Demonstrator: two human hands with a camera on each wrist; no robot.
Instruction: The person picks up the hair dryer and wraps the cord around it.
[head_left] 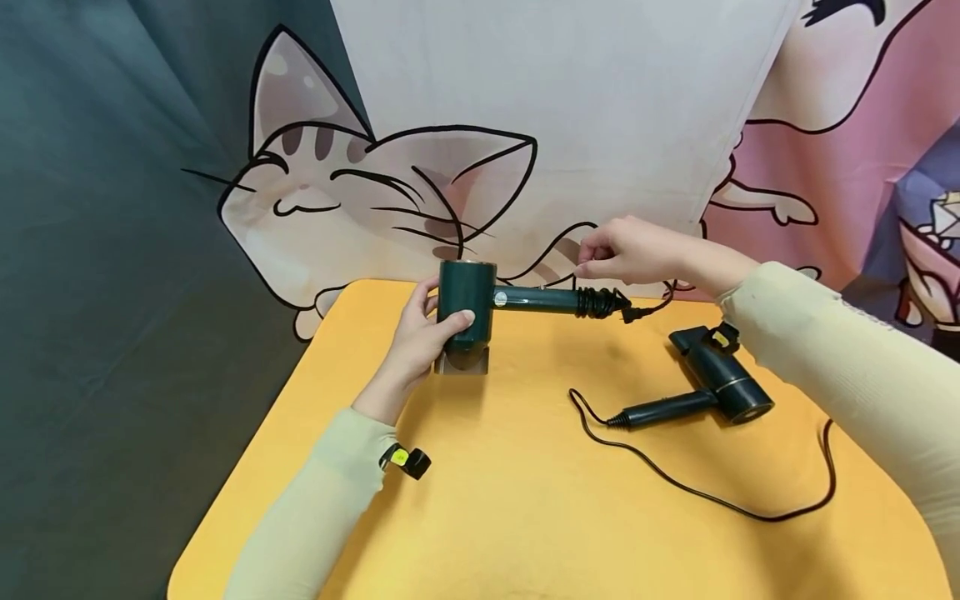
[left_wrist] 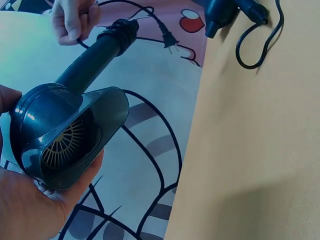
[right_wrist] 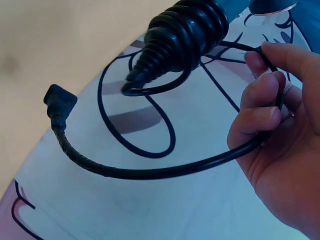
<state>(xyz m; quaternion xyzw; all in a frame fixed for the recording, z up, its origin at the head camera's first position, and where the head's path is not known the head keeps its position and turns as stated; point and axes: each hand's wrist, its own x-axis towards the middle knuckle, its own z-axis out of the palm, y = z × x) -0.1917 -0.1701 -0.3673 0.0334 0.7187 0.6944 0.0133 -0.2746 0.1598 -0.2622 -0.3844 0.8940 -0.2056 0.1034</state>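
My left hand [head_left: 415, 343] grips a dark green hair dryer [head_left: 467, 292] by its barrel, above the table, thumb across the front. Its handle [head_left: 540, 299] points right, with the black cord wound in several coils [head_left: 596, 302] at the handle's end. The flared nozzle [left_wrist: 109, 112] and the round grille inside it face the left wrist view. Beyond the handle, my right hand [head_left: 636, 250] holds the loose part of the power cord [right_wrist: 200, 167] in curled fingers. The two-pin plug [right_wrist: 61, 104] hangs free at the cord's end.
A second, darker hair dryer [head_left: 723, 375] lies on the yellow table [head_left: 510, 500] at the right, under my right forearm. Its black cord [head_left: 697, 492] loops across the table toward the right edge. Behind the table hangs a cartoon cat backdrop [head_left: 322, 200].
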